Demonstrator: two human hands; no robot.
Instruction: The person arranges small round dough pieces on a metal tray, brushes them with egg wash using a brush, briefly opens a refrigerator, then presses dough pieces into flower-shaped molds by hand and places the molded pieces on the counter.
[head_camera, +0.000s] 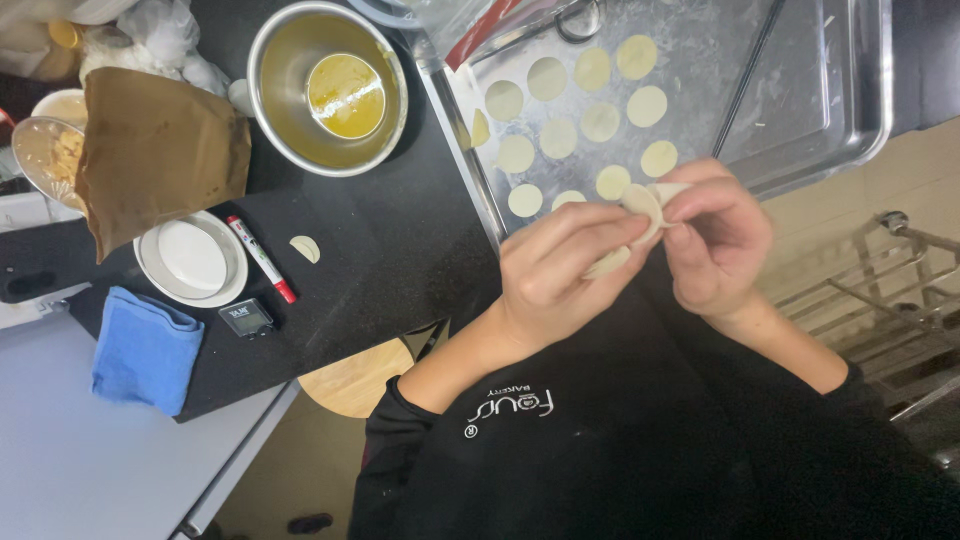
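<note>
My left hand (555, 270) and my right hand (715, 245) meet over the near edge of a metal tray (850, 100). Both pinch one pale round dough wrapper (640, 205) between their fingertips; it is folded and partly hidden by the fingers. On the tray lie several flat round dough discs (600, 122) in loose rows. One folded dough piece (305, 248) lies alone on the black counter (390, 260) to the left.
A steel bowl (270, 60) holding a smaller bowl of yellow liquid (345, 95) stands at the back. Left of it are a brown paper bag (155, 150), a white round dish (192, 260), a red marker (262, 260), a small timer (246, 318) and a blue cloth (145, 348). A wire rack (880, 290) is at right.
</note>
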